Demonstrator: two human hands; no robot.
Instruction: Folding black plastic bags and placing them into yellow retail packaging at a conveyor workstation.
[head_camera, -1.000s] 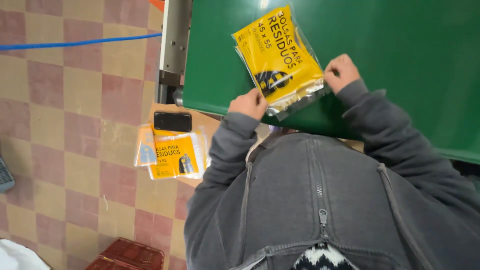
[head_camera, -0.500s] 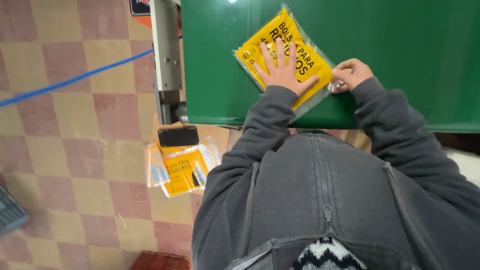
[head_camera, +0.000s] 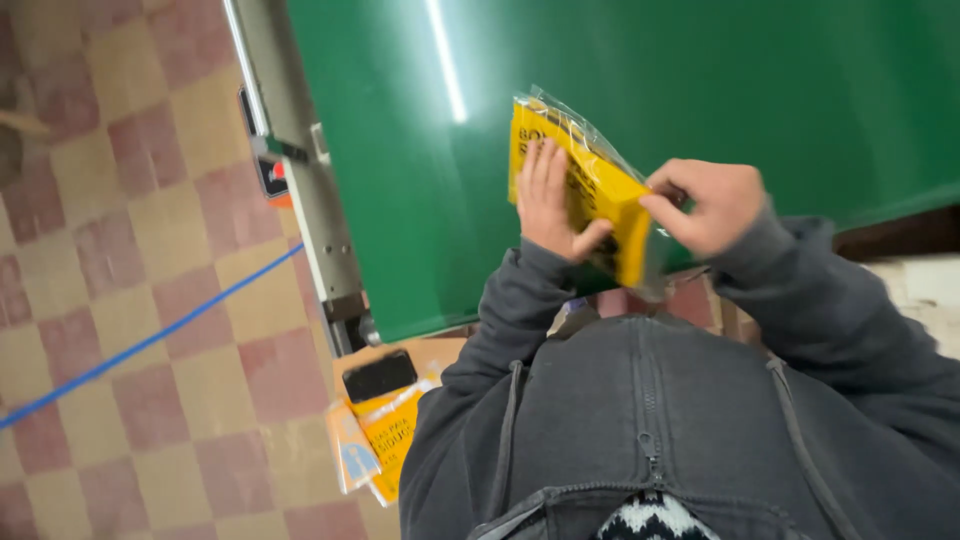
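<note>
Largest thing in view: the green table (head_camera: 760, 90), glossy flat top with a streak of light reflected across it. A grey metal rail (head_camera: 300, 190) runs along its left edge.

Floor (head_camera: 120, 250) to the left is checkered, red and tan tiles, with a blue line (head_camera: 150, 340) running diagonally across it.

Your grey zip hoodie (head_camera: 650, 430) fills the bottom of the view, both sleeves reaching up over the near edge of the table.

Yellow packet (head_camera: 585, 185) in a clear plastic wrap, black print on it. It's lifted over the green surface near the table's near edge, tilted up on edge between your two hands.

Your left hand (head_camera: 553, 205) is flat against the packet's broad left face, fingers straight and together, thumb hooked onto the packet's lower part. So it's pressing and bracing, not wrapped around.

Your right hand (head_camera: 705, 205) is at the packet's right edge, fingers curled, thumb and fingertips pinching the edge of the wrap. Tight pinch.

Below the table's near left corner: a small tan surface (head_camera: 440, 355) with a black phone (head_camera: 379, 375) lying on it. Just beside the phone, touching its lower edge, are more yellow packets (head_camera: 385, 435) in a loose stack, overhanging toward the floor.
</note>
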